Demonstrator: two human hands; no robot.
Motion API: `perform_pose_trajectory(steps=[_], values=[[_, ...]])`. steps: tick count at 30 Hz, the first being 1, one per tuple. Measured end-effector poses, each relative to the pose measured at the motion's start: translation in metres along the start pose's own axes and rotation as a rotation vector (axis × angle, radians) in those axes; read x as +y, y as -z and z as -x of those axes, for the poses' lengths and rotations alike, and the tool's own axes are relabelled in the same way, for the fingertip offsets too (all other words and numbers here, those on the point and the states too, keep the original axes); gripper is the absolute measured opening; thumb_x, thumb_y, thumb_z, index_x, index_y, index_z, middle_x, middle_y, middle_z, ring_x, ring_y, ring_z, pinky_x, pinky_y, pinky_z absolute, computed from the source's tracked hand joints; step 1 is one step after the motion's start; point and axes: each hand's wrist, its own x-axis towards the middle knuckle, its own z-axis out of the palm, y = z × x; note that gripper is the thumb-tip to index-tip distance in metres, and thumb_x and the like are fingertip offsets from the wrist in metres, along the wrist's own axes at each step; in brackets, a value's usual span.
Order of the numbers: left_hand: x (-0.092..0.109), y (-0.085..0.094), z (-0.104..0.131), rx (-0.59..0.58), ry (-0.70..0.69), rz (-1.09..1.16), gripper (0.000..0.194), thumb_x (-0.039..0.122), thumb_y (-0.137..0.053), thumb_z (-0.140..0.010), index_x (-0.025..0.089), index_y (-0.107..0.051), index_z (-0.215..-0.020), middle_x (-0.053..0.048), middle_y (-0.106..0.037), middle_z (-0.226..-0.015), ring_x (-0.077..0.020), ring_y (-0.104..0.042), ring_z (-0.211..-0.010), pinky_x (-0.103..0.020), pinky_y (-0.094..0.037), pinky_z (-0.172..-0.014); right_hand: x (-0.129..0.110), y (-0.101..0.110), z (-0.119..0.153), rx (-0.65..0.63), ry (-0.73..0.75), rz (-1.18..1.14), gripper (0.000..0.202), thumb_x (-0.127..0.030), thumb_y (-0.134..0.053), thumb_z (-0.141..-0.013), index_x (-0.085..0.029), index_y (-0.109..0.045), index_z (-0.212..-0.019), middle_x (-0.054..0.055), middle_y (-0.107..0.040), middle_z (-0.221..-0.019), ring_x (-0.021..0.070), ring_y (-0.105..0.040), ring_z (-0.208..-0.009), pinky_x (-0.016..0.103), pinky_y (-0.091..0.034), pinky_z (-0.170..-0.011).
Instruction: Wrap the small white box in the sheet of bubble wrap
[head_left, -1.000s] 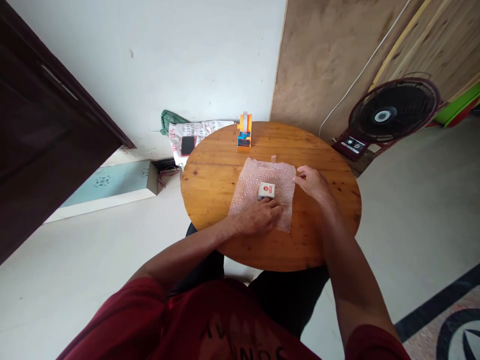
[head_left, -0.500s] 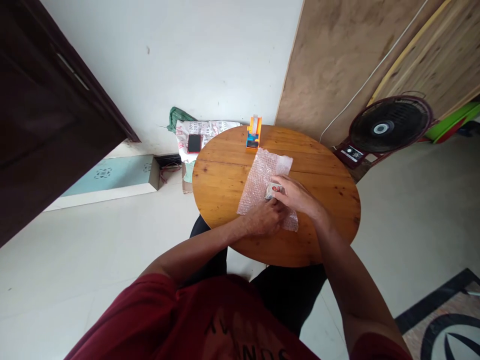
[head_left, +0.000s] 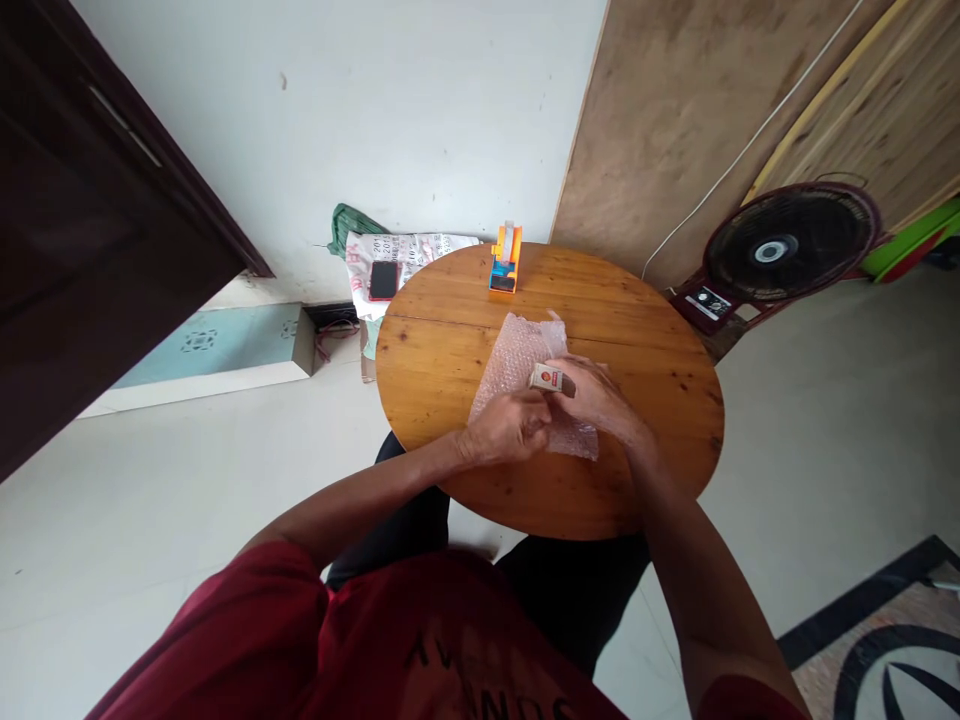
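A sheet of bubble wrap [head_left: 517, 358] lies on the round wooden table [head_left: 442, 360], partly under both hands. Over it is a small white box [head_left: 546, 377] with a red mark, its printed face turned up. My right hand [head_left: 596, 395] has its fingers round the right side of this box. Just below and left of the box, my left hand [head_left: 512, 427] is closed with the fingers curled in; what it pinches, if anything, is too small to make out.
An orange and blue tape dispenser [head_left: 505, 262] stands at the table's far edge. Beyond the left edge, a phone [head_left: 383, 281] lies on a printed white bag [head_left: 420, 254]. A dark fan [head_left: 780, 248] stands at the right, behind the table.
My left hand has shifted slightly left, away from the box. The box has tilted, with my right hand round its side. The top edge of the bubble wrap has moved down.
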Motion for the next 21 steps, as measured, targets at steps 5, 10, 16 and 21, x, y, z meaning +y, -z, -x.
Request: perform_pose_trajectory(steps=[5, 10, 16, 21], values=[[-0.024, -0.006, -0.019, 0.312, 0.237, 0.152, 0.052, 0.021, -0.062, -0.079, 0.017, -0.05, -0.13, -0.012, -0.059, -0.126, -0.024, -0.058, -0.12, -0.042, -0.051, -0.105, -0.001, -0.004, 0.001, 0.013, -0.014, -0.009, 0.035, -0.036, -0.065, -0.082, -0.025, -0.069, -0.115, 0.01, -0.07, -0.125, 0.0344, -0.056, -0.125, 0.049, -0.04, -0.101], [-0.046, -0.039, -0.029, 0.188, 0.307, 0.269, 0.093, 0.021, -0.062, -0.081, 0.011, -0.007, -0.156, -0.019, -0.052, -0.139, -0.0239, -0.056, -0.127, -0.039, -0.051, -0.106, -0.001, -0.003, 0.007, 0.067, -0.008, 0.035, 0.033, -0.032, -0.062, -0.082, -0.025, -0.069, -0.113, 0.011, -0.07, -0.126, 0.0335, -0.048, -0.135, 0.05, -0.032, -0.108], [-0.038, -0.031, -0.023, 0.022, 0.318, 0.043, 0.111, 0.037, -0.076, -0.077, 0.006, -0.007, -0.158, -0.02, -0.051, -0.145, -0.0298, -0.043, -0.14, -0.044, -0.04, -0.117, 0.017, 0.009, 0.023, 0.118, -0.139, 0.104, 0.03, -0.034, -0.061, -0.082, -0.021, -0.067, -0.108, 0.014, -0.07, -0.12, 0.0364, -0.048, -0.134, 0.053, -0.031, -0.108], [-0.026, -0.024, -0.025, -0.132, 0.214, -0.155, 0.101, 0.056, -0.076, -0.075, 0.01, -0.034, -0.153, -0.019, -0.04, -0.156, -0.0373, -0.028, -0.149, -0.052, -0.026, -0.123, 0.04, 0.028, 0.046, 0.12, -0.28, 0.133, 0.029, -0.039, -0.059, -0.082, -0.021, -0.066, -0.103, 0.013, -0.071, -0.108, 0.0355, -0.06, -0.114, 0.049, -0.042, -0.095]])
